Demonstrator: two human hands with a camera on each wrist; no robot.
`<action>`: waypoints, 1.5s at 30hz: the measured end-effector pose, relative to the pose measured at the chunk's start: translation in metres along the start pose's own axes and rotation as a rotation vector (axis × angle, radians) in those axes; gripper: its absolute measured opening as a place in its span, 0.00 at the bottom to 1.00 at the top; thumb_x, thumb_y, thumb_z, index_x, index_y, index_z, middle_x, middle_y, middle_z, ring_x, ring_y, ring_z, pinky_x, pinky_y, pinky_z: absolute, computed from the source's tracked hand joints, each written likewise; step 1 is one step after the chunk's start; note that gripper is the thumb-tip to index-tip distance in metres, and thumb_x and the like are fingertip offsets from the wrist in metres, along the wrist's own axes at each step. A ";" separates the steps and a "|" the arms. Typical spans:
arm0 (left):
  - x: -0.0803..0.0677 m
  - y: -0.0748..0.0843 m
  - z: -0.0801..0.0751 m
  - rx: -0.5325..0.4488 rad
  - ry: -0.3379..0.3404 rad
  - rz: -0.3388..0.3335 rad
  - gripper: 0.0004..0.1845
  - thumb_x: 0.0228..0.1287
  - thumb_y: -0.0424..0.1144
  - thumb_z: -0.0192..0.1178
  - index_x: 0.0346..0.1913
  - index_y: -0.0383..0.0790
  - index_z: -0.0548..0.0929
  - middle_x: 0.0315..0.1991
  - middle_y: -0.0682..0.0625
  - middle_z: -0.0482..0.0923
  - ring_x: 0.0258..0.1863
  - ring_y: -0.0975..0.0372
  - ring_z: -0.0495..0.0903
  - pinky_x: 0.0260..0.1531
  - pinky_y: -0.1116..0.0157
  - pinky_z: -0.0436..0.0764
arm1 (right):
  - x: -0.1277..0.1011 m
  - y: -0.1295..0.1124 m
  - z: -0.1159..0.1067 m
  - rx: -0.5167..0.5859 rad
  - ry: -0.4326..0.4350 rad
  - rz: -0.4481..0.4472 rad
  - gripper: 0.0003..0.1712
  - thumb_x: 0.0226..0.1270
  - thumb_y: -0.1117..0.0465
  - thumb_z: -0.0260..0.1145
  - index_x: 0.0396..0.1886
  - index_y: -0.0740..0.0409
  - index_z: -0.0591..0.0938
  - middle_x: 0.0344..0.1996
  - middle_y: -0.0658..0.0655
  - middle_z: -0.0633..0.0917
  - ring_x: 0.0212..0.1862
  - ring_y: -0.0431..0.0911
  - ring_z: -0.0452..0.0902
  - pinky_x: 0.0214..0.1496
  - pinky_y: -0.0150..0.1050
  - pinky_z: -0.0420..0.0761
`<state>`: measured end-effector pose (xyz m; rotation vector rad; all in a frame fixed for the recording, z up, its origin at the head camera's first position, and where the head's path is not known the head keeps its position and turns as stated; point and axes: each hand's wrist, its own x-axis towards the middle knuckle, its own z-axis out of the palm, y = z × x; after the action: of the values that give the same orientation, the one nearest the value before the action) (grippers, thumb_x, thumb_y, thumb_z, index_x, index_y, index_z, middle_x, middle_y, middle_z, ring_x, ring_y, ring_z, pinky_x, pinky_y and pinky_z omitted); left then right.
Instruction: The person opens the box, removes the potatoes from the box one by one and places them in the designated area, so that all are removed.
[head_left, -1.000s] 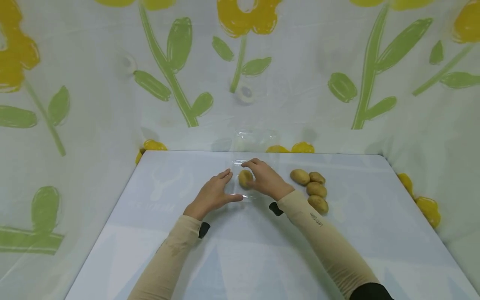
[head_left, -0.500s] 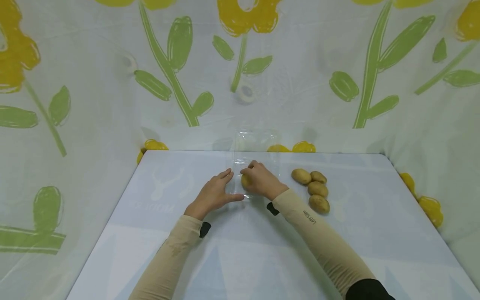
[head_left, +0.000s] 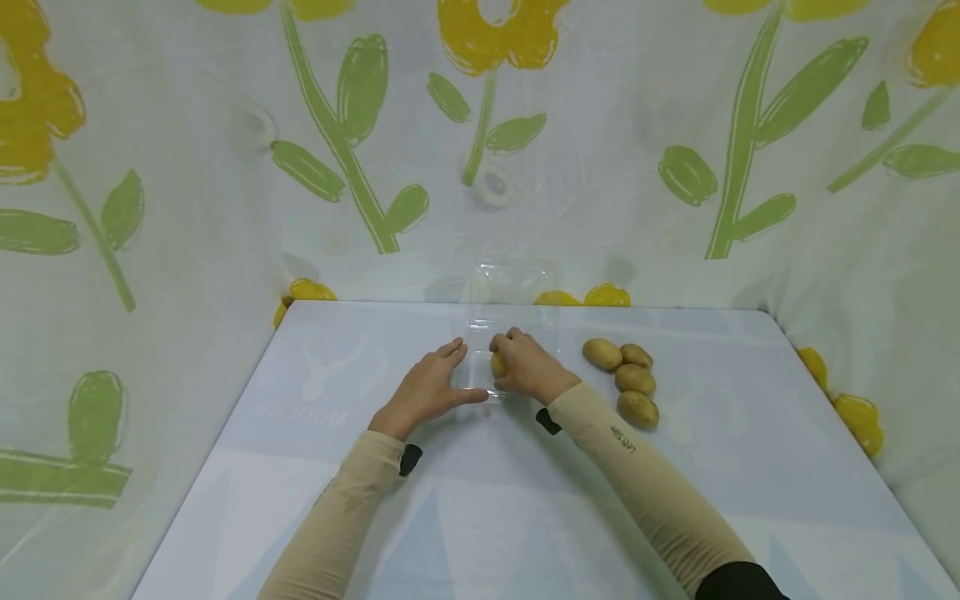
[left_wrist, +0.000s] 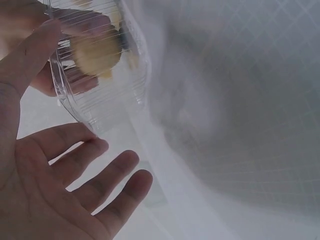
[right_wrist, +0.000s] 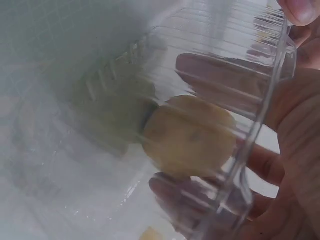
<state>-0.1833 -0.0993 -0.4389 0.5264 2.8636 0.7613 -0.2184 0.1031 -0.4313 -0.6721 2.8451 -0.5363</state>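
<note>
A clear plastic clamshell box [head_left: 478, 379] stands at the middle of the table with its lid raised at the back. Inside its tray is a potato [head_left: 498, 364], which my right hand [head_left: 531, 364] grips between thumb and fingers. In the right wrist view the potato [right_wrist: 190, 136] shows through the ribbed plastic, fingers on either side of it. My left hand [head_left: 423, 387] spreads at the box's left side. Seen from the left wrist, its thumb and forefinger [left_wrist: 75, 135] touch the rim while the other fingers stay loose. The right hand partly hides the potato in the head view.
Several loose potatoes [head_left: 635, 379] lie in a cluster on the white table [head_left: 712, 467], right of the box. A flower-printed curtain [head_left: 600, 167] hangs behind the table's back edge and along both sides.
My right hand's fingers have closed round the potato in the box and shifted it slightly right. The left hand has stayed at the box's side.
</note>
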 end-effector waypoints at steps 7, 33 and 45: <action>0.000 -0.001 0.000 0.018 0.006 0.000 0.53 0.57 0.64 0.71 0.77 0.35 0.64 0.79 0.46 0.56 0.74 0.44 0.63 0.71 0.49 0.66 | 0.000 0.003 -0.001 0.015 0.018 0.042 0.30 0.55 0.65 0.80 0.55 0.61 0.76 0.48 0.62 0.75 0.43 0.50 0.76 0.51 0.43 0.82; 0.001 -0.003 0.001 0.006 0.007 0.004 0.53 0.57 0.63 0.71 0.77 0.34 0.63 0.79 0.46 0.56 0.74 0.44 0.62 0.71 0.48 0.65 | -0.008 0.014 -0.002 -0.046 0.117 0.125 0.20 0.56 0.62 0.76 0.42 0.67 0.77 0.33 0.60 0.77 0.35 0.53 0.75 0.38 0.44 0.79; 0.001 -0.002 0.000 0.002 0.000 0.003 0.53 0.58 0.63 0.70 0.77 0.35 0.63 0.79 0.46 0.55 0.75 0.44 0.61 0.72 0.48 0.64 | -0.011 0.019 0.000 -0.018 0.088 0.075 0.28 0.57 0.64 0.75 0.58 0.65 0.82 0.45 0.64 0.78 0.42 0.53 0.77 0.49 0.46 0.81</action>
<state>-0.1847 -0.1004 -0.4401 0.5305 2.8644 0.7594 -0.2163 0.1239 -0.4378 -0.5556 2.9462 -0.5423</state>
